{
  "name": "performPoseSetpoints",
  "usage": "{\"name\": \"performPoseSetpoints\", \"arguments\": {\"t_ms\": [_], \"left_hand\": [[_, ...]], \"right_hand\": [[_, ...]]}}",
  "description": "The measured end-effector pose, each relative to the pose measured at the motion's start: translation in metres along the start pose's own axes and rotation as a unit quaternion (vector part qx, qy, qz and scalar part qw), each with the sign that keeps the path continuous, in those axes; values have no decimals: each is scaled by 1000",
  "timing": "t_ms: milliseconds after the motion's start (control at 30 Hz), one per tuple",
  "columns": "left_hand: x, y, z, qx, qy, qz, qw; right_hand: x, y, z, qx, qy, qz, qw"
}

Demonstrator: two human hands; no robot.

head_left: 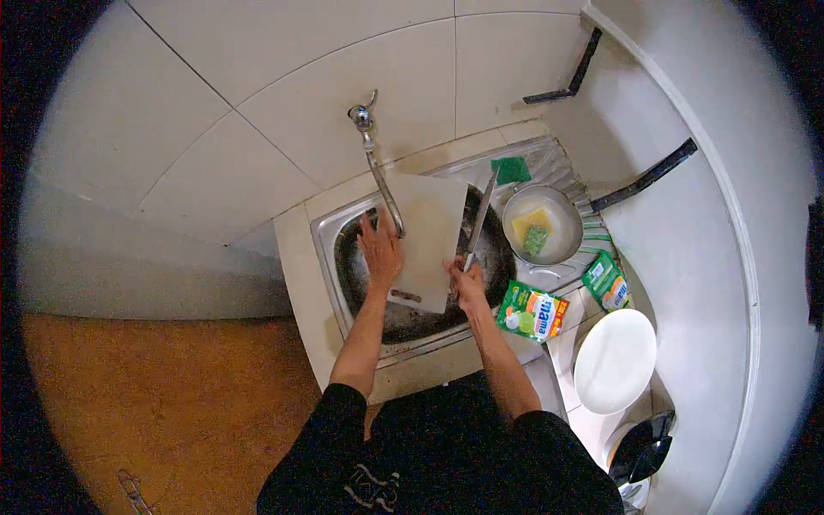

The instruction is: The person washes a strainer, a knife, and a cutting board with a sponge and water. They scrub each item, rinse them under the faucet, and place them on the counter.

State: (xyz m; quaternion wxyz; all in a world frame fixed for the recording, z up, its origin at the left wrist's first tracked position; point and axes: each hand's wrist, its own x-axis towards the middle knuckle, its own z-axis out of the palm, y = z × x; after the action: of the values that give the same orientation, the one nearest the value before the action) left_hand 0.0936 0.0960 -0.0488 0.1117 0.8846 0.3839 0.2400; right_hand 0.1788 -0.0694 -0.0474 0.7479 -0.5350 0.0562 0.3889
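A white cutting board [429,232] stands tilted over the metal sink [412,330], under the curved faucet [384,189]. My left hand [378,249] lies against the board's left side with its fingers spread. At the board's lower right edge, my right hand [466,281] is wrapped round the handle of a knife [483,215], whose blade points up and away beside the board. Whether my right hand also grips the board edge, I cannot tell.
Right of the sink are a metal pot [562,245] with a yellow sponge in it, a green scouring pad [511,170], two green packets [532,311], a white oval plate [614,360] and a black object [639,448]. Black brackets [644,176] stick out from the right wall.
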Motion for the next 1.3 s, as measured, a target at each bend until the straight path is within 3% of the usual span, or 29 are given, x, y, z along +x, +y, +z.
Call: {"name": "performPoseSetpoints", "arguments": {"t_ms": [167,233,333,467,533,567,667,767,800,833,867,900,967,1000,1033,1100,1133,1233,1300], "left_hand": [[-19,19,-9,-120,72,-92,986],[-25,43,-25,58,75,-45,995],[-27,80,-67,86,7,36,996],[-35,48,-21,53,-72,120,989],[-30,33,-27,132,-124,151,972],[-27,24,-29,131,-124,152,972],[-6,-8,-35,57,11,111,992],[2,-31,-42,-10,-15,94,995],[9,-32,-45,-11,-11,94,995],[18,-34,-48,-49,9,32,998],[25,-31,-55,-86,25,-30,996],[33,-24,-68,-88,26,-31,995],[56,-5,-100,-63,72,-108,990],[67,1,-113,-79,103,-90,988],[79,6,-123,-96,133,-71,984],[107,18,-139,-126,95,-67,985],[119,31,-153,-139,100,-17,985],[156,54,-166,-102,115,119,981],[175,62,-165,-96,67,136,984]], "right_hand": [[22,3,10,-10,-8,-41,999],[24,1,16,-9,15,-40,999],[30,13,17,5,-22,-21,1000],[36,34,24,71,-12,-6,997],[31,34,19,74,10,-12,997],[25,26,16,33,17,-7,999],[22,16,4,-19,21,-22,999],[4,-3,-7,-16,24,-54,998],[4,-8,-12,-96,36,-115,988],[4,-14,-17,-174,48,-175,968],[10,-8,-32,-307,93,-281,905],[1,-16,-29,-309,92,-282,904],[-40,-61,-12,-321,144,-396,848],[-59,-83,-6,-323,144,-272,895],[-64,-92,-7,-324,146,-274,894],[-71,-101,-12,-400,183,-241,865],[-73,-100,-15,-373,183,-305,857],[-86,-108,-11,-376,205,-328,842],[-80,-94,-19,-344,217,-320,856]]}}
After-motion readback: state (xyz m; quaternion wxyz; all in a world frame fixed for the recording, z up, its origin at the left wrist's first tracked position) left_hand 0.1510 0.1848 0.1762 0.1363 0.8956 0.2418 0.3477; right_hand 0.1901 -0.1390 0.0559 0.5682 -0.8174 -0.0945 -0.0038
